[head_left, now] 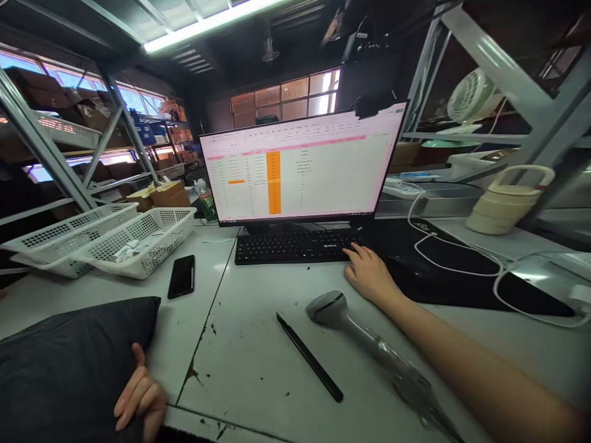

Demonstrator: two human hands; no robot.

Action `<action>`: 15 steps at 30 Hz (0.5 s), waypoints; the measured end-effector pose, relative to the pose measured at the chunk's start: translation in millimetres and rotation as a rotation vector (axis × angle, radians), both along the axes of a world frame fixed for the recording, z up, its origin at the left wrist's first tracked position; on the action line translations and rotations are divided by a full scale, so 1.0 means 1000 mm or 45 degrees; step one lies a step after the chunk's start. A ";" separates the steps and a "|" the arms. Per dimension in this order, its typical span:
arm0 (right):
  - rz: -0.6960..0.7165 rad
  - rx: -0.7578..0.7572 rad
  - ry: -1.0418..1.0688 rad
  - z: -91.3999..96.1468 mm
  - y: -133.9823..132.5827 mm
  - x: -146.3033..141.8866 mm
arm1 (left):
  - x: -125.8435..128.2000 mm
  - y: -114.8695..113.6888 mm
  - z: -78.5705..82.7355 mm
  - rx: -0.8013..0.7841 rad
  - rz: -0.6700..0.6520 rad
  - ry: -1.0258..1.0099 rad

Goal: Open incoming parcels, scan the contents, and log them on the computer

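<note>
The left hand sits at the near edge of the table, thumb on the corner of the black bag, fingers loosely curled. Whether they pinch the bag or only rest against it I cannot tell, as the bag's lower part runs out of frame. The bag seems to reach past that edge, so it could slide off if the hand lets go. The right forearm lies just beside the scanner, which is wrapped in clear film with its handle cut off at the bottom. A sideways sweep of the arm could roll it or knock the pen next to it. The right hand is flat and open, holding nothing, fingertips on the right end of the keyboard. Which keys it touches is too small to tell. A stray press could alter the sheet on the monitor, whose text is unreadable. The white cable loops loose to the right of that hand and could snag
</note>
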State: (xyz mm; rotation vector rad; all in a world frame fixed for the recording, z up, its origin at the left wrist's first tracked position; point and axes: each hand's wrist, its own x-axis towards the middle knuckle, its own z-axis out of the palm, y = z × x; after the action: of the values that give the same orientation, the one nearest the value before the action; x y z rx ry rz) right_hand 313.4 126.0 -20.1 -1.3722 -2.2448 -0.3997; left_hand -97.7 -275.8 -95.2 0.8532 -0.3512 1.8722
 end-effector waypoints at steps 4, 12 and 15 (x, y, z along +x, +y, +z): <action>0.015 0.016 0.029 0.001 -0.003 0.001 | -0.004 0.000 -0.001 0.022 -0.026 -0.052; 0.024 -0.154 0.040 0.020 -0.003 -0.016 | -0.006 -0.003 0.020 0.011 -0.160 -0.158; -0.027 -0.223 0.064 0.024 -0.004 -0.024 | 0.000 -0.004 0.017 -0.025 -0.026 -0.183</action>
State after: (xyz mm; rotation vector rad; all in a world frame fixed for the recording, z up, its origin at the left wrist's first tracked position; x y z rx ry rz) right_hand 289.6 122.4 4.1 -1.4766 -2.2701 -0.1766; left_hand -97.9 -279.8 -78.1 0.7014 -0.4278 1.9198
